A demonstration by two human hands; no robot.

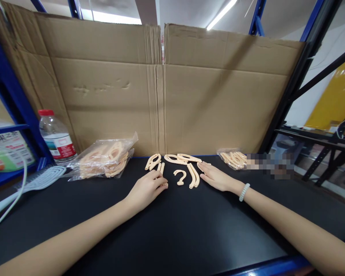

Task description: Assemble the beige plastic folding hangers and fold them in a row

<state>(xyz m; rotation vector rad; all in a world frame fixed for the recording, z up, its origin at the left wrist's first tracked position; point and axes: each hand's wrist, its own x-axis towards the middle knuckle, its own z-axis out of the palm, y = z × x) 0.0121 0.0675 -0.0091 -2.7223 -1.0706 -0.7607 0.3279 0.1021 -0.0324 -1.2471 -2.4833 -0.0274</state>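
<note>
The pale curved strips (193, 176), their long axis running far to near, are lying just left of the flattened right hand (217, 178), farther from the left hand (147, 187), which is resting curled over straight strips (162, 168), whether gripping them I cannot tell.

On a black surface (172, 237), a pair of pale strips (162, 167) is partly covered by the left hand (149, 188), whose fingers are curled over it. The right hand (217, 177) is laid flat, with another pale piece partly hidden beneath it. Between the hands, a hanger hook (185, 176) and two curved strips (196, 175) are placed side by side; behind them, looped hanger pieces (183, 162) are spread. Bagged pieces (112, 153) are set at left, near a red-capped bottle (57, 140) and a hairbrush (44, 178); a smaller bag (232, 159) is seen at right. The back is closed off by cardboard (103, 96).
</note>
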